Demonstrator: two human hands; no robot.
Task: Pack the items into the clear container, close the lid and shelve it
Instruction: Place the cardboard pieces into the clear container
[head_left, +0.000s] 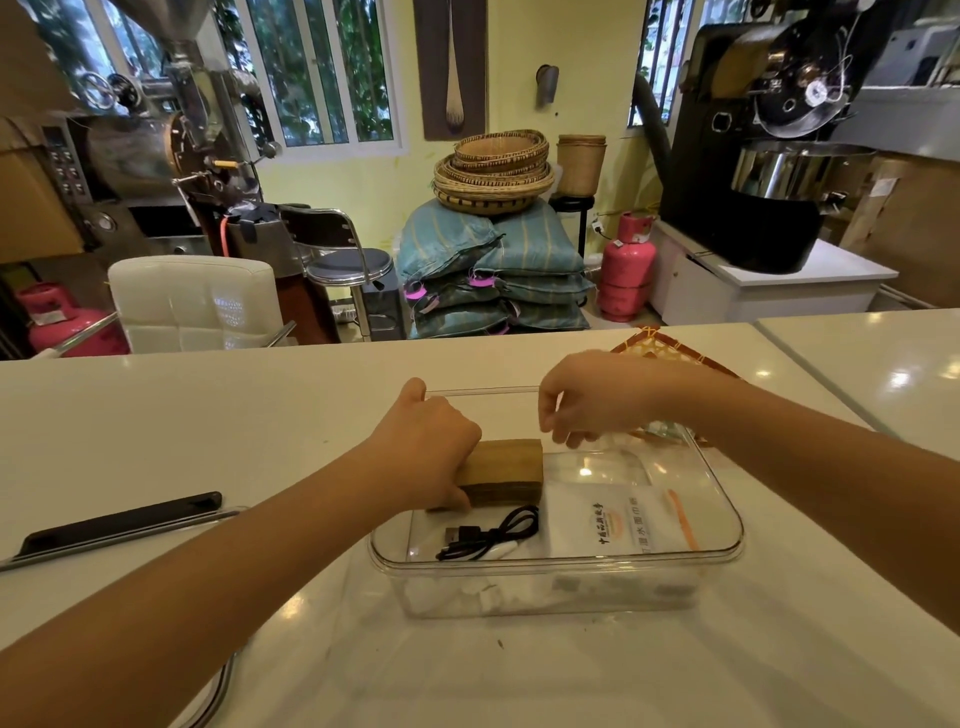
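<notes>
Your left hand (423, 447) grips the brown block (504, 470) inside the clear container (556, 564) | right hand (587, 397) fingers loosely curled, empty, above the far rim | risk: block lands on black cable (488, 535), stopping the lid (119, 525) seating.

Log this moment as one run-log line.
left hand: setting brown block into clear container | right hand: over far rim, empty | inside: black cable, white packet | lid: off

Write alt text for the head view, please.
A left hand sets a brown block into a clear container on a white counter, beside a black cable and white packet; the right hand hovers above.
</notes>
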